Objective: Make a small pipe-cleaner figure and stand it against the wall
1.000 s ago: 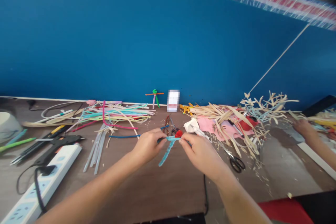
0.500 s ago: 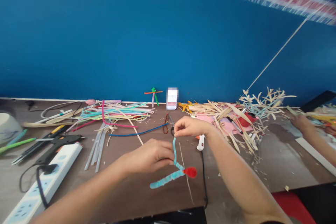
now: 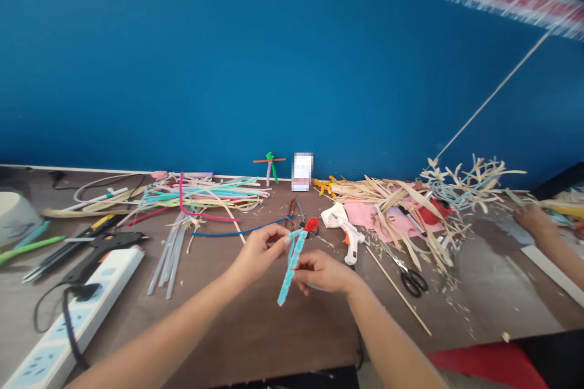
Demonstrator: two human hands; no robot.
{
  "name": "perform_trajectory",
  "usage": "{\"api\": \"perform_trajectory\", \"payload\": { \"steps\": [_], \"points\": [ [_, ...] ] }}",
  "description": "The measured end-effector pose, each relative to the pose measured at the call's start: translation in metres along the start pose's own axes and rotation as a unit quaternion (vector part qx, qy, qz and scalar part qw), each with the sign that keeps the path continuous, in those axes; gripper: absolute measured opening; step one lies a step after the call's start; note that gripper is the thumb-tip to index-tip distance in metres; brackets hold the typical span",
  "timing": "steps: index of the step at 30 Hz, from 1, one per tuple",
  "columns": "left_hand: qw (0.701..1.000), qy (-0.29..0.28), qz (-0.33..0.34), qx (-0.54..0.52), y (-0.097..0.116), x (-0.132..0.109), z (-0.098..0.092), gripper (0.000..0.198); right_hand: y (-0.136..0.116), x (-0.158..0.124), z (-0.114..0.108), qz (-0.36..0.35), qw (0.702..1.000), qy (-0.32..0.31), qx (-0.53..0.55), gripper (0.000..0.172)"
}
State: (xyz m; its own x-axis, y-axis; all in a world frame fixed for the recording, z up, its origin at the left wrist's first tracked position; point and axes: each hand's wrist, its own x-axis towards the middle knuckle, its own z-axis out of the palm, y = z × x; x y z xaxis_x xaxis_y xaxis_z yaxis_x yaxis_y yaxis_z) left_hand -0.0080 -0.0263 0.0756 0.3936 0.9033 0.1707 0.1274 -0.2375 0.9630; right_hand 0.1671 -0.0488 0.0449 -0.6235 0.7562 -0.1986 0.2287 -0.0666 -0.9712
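Note:
Between my two hands, above the table, is a light blue pipe cleaner figure (image 3: 287, 282) with a red tip (image 3: 311, 224) at its upper end. My left hand (image 3: 262, 247) pinches a thin light blue strand near the red tip. Lower down, the fingers of my right hand (image 3: 322, 271) close on the thicker blue part from the right. Part of a thin strand passes behind the right hand, where its course is hidden. Beyond the hands lie a dark blue pipe cleaner (image 3: 241, 233) and a brown twisted pipe cleaner (image 3: 292, 206).
A white glue gun (image 3: 351, 243), black-handled scissors (image 3: 414, 282) and a wooden stick (image 3: 399, 292) lie right. Pipe cleaners (image 3: 214, 194), glue sticks (image 3: 168, 261), a black glue gun (image 3: 103, 249) and a power strip (image 3: 77, 322) lie left. Another person's hand (image 3: 531, 219) is far right.
My right hand has come down from above and now grips the thicker blue part. The figure has turned, its red tip moving from lower right to the top. The left hand has risen slightly.

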Motion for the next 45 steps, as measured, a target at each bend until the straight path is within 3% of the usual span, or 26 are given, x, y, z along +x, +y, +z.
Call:
{"api": "perform_trajectory", "payload": {
  "steps": [3, 5, 7, 10, 12, 14, 16, 20, 24, 27, 31, 35, 38, 40, 43, 45],
  "points": [
    [0.994, -0.006, -0.060, -0.096, -0.004, 0.004, 0.007, 0.020, 0.008, 0.004, 0.008, -0.021, 1.000, 0.004, -0.009, 0.024],
    [0.991, 0.012, -0.077, -0.112, -0.007, 0.005, 0.009, 0.020, 0.012, 0.004, 0.010, -0.038, 0.997, 0.043, -0.050, 0.021],
    [0.992, 0.040, -0.079, -0.095, -0.010, 0.006, 0.008, 0.020, 0.011, -0.001, 0.012, -0.050, 0.978, 0.166, -0.119, 0.015],
    [0.994, 0.092, -0.059, -0.029, -0.016, 0.005, 0.004, 0.019, -0.002, -0.014, 0.021, -0.058, 0.896, 0.388, -0.208, 0.010],
    [0.992, 0.112, -0.049, 0.008, -0.019, 0.005, 0.003, 0.019, -0.015, -0.023, 0.032, -0.093, 0.863, 0.435, -0.240, 0.013],
    [0.992, 0.112, -0.042, 0.027, -0.020, 0.005, 0.004, 0.019, -0.028, -0.027, 0.044, -0.141, 0.859, 0.414, -0.268, 0.014],
    [0.993, 0.107, -0.037, 0.035, -0.018, 0.005, 0.006, 0.018, -0.037, -0.026, 0.052, -0.146, 0.865, 0.380, -0.294, 0.018],
    [0.993, 0.105, -0.042, 0.039, -0.012, 0.004, 0.011, 0.016, -0.036, -0.013, 0.053, -0.030, 0.866, 0.349, -0.357, 0.029],
    [0.994, 0.089, -0.059, -0.003, -0.008, 0.003, 0.011, 0.016, -0.028, -0.006, 0.051, 0.048, 0.869, 0.323, -0.373, 0.023],
    [0.995, 0.085, -0.050, 0.010, -0.010, 0.003, 0.010, 0.016, -0.028, -0.008, 0.055, 0.031, 0.907, 0.288, -0.306, 0.015],
    [0.980, 0.107, 0.025, 0.166, -0.012, 0.000, 0.005, 0.014, -0.030, -0.014, 0.059, 0.036, 0.970, 0.208, -0.123, 0.022],
    [0.949, 0.077, 0.086, 0.295, -0.010, -0.003, -0.002, 0.016, -0.037, -0.025, 0.053, 0.023, 0.981, 0.185, -0.060, 0.021],
    [0.924, 0.045, 0.119, 0.360, -0.009, -0.004, -0.006, 0.017, -0.049, -0.039, 0.042, 0.032, 0.972, 0.198, -0.122, 0.022],
    [0.905, 0.017, 0.135, 0.402, -0.007, -0.004, -0.007, 0.016, -0.061, -0.049, 0.033, 0.036, 0.951, 0.222, -0.212, 0.023],
    [0.882, -0.052, 0.155, 0.441, -0.002, -0.004, -0.008, 0.014, -0.083, -0.061, 0.021, 0.010, 0.872, 0.247, -0.422, 0.023],
    [0.871, -0.105, 0.178, 0.446, 0.003, -0.005, -0.008, 0.015, -0.096, -0.065, 0.014, -0.001, 0.831, 0.253, -0.495, 0.023]
  ]
}}
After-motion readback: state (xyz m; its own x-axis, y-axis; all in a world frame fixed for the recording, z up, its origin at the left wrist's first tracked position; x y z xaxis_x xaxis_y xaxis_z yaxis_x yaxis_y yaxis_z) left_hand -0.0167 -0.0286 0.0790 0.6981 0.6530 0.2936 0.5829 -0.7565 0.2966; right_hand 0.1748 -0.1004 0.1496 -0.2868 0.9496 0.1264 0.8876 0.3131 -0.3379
